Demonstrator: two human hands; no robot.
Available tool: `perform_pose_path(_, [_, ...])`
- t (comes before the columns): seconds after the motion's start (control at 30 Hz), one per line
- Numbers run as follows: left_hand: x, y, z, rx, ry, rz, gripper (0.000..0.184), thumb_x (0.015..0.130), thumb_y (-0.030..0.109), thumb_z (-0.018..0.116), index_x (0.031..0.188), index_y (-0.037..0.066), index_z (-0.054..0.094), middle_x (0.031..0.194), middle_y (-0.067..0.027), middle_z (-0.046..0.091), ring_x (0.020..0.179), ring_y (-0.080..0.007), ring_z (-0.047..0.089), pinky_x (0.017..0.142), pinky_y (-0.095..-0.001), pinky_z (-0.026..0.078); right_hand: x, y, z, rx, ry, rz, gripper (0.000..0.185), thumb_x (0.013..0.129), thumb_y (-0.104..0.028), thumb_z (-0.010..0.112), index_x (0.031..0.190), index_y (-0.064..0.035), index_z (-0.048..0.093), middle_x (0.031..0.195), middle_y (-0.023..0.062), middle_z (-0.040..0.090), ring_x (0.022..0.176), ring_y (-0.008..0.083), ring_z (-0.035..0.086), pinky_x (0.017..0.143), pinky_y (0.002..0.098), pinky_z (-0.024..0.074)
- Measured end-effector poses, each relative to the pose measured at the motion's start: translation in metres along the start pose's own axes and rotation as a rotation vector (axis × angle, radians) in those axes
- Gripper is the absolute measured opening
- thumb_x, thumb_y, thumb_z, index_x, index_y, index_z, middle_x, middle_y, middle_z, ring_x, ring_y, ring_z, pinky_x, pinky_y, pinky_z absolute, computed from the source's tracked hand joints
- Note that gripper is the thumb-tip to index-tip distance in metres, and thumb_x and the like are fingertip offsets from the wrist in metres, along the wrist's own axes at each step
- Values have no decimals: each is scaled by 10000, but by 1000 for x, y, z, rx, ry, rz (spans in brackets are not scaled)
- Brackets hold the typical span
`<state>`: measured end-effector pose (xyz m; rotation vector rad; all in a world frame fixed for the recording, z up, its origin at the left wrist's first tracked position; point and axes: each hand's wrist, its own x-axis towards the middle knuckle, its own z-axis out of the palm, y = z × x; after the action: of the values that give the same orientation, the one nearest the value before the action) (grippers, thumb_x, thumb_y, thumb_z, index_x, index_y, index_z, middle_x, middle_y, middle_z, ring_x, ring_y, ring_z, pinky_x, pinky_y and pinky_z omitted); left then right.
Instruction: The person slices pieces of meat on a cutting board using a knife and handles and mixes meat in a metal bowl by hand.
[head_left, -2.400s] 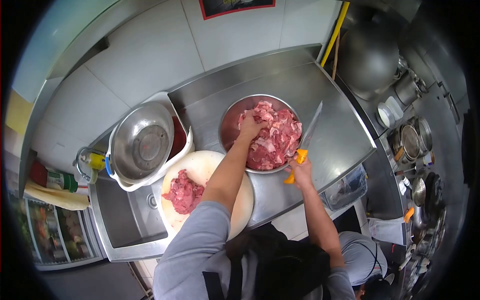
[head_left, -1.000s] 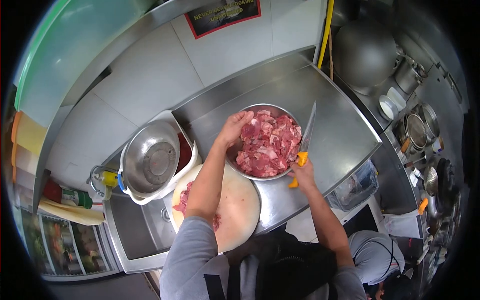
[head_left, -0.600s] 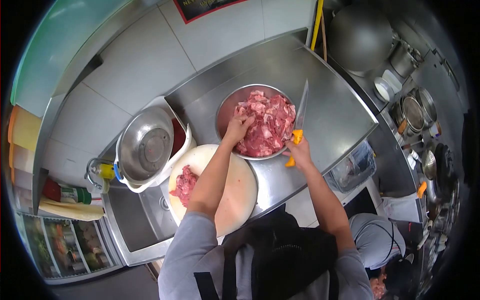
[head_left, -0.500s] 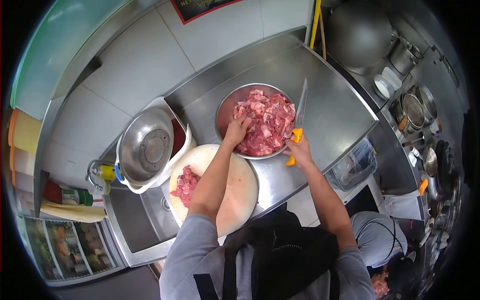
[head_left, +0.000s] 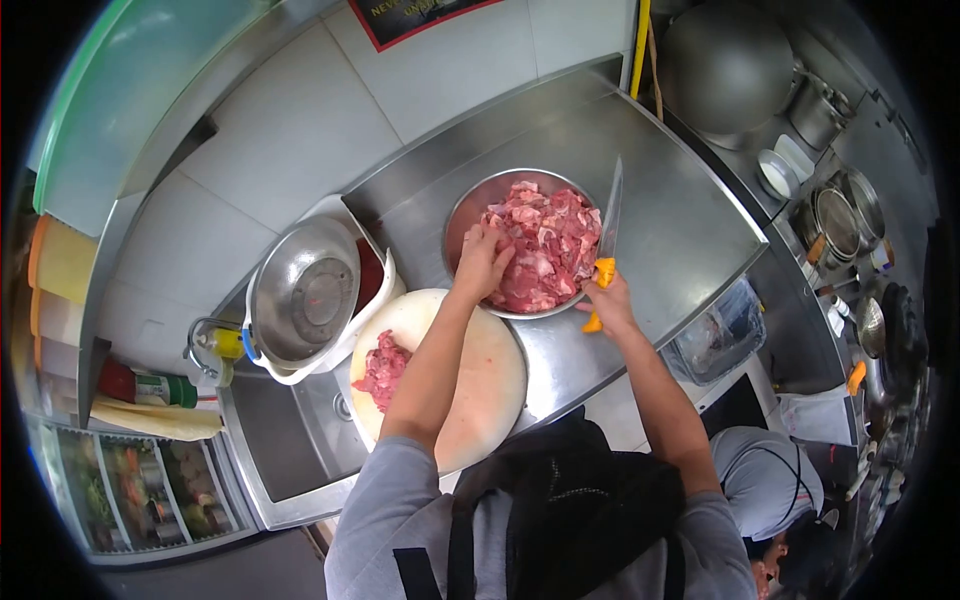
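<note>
A steel bowl (head_left: 462, 215) heaped with raw red meat chunks (head_left: 545, 245) stands on the steel counter. Over the left side of the heap, my left hand (head_left: 484, 266) has its fingers curled on a piece of meat. My right hand (head_left: 612, 302) grips a knife (head_left: 612, 205) by its orange handle, just outside the bowl's right rim; the long blade points away from me. Under my left forearm lies a round white cutting board (head_left: 480, 390), with a smaller pile of raw meat (head_left: 384, 370) at its left side.
A steel colander (head_left: 318, 285) rests in a white tub (head_left: 385, 270) left of the bowl, by the sink (head_left: 290, 445). A lined bin (head_left: 718, 335) stands off the counter's right edge. A person in grey (head_left: 765, 480) crouches at lower right, near pans and strainers (head_left: 838, 220).
The view has shifted slightly, so everything sits a little further right. My left hand has lifted slightly at the meat, its fingers more curled. My right hand still holds the knife.
</note>
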<state>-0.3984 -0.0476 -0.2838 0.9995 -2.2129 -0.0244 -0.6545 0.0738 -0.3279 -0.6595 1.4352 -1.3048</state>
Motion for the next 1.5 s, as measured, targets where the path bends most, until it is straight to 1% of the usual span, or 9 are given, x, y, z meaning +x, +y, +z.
perform_pose_path(0.07, [3, 4, -22, -500, -43, -442, 244, 974, 178, 791, 1065, 13, 636, 924, -163, 684, 818, -312, 662, 781, -399, 548, 0, 0, -1, -6, 3, 5, 276, 980, -43, 690, 1223, -76, 565, 1145, 42, 607, 995, 193, 690, 766, 406, 707])
perform_pose_path(0.1, [3, 1, -34, -501, -60, -502, 213, 1019, 176, 772, 1073, 41, 617, 930, -110, 695, 816, -186, 627, 764, -314, 523, 0, 0, -2, -4, -2, 7, 276, 980, -43, 690, 1223, -76, 565, 1145, 42, 607, 995, 193, 690, 766, 406, 707])
perform_pose_path(0.23, [3, -2, -69, -943, 77, -602, 138, 1082, 73, 670, 1146, 72, 547, 1016, -38, 712, 911, -72, 644, 787, -230, 529, 1, 2, -4, 2, -35, 20, 291, 985, -51, 692, 1240, -85, 556, 1148, 37, 601, 1025, 192, 682, 767, 411, 707])
perform_pose_path(0.5, [-53, 67, -119, -1046, 161, -726, 436, 1039, -99, 578, 1432, 85, 527, 1246, -77, 656, 1037, -127, 680, 886, -277, 608, 8, 5, -19, -17, -155, 20, 312, 1003, -128, 731, 1254, -99, 546, 1173, 47, 608, 1032, 191, 685, 743, 407, 694])
perform_pose_path(0.8, [-190, 128, -90, -1299, 381, -1215, 256, 1120, 81, 532, 1374, 45, 546, 1118, -88, 713, 960, -172, 745, 860, -343, 649, -49, -1, -40, -149, -132, -76, 317, 1039, -254, 741, 1203, -44, 570, 1124, 40, 626, 1015, 191, 714, 766, 381, 674])
perform_pose_path(0.9, [-202, 145, -98, -247, -40, -1044, 338, 1053, 87, 627, 1374, 9, 553, 1143, -228, 704, 947, -370, 741, 761, -474, 574, -89, -12, -44, -272, -147, -171, 296, 1046, -270, 737, 1167, -30, 612, 1028, 39, 649, 957, 147, 717, 716, 320, 639])
perform_pose_path(1.03, [-220, 147, -112, 118, 72, -793, 382, 937, 13, 699, 1311, 24, 620, 1142, -242, 673, 1046, -437, 673, 883, -514, 556, -147, -24, -50, -707, -368, -174, 337, 1043, -304, 733, 1108, 12, 635, 889, 154, 690, 875, 248, 730, 680, 387, 568])
perform_pose_path(1.17, [-240, 144, -119, 111, 12, -618, 238, 919, 20, 730, 1155, 26, 703, 1125, -186, 680, 1052, -399, 669, 912, -472, 564, -191, -11, -53, -871, -521, -287, 388, 1026, -333, 734, 1055, 37, 624, 951, 277, 701, 901, 473, 699, 768, 505, 545])
perform_pose_path(1.5, [-246, 137, -93, -11, 112, -436, 183, 889, 92, 808, 1063, 48, 771, 1190, -106, 716, 1088, -302, 701, 872, -404, 590, -254, -28, -14, -1309, -622, -255, 442, 1078, -431, 617, 1199, -13, 539, 981, 306, 730, 948, 546, 695, 832, 613, 542])
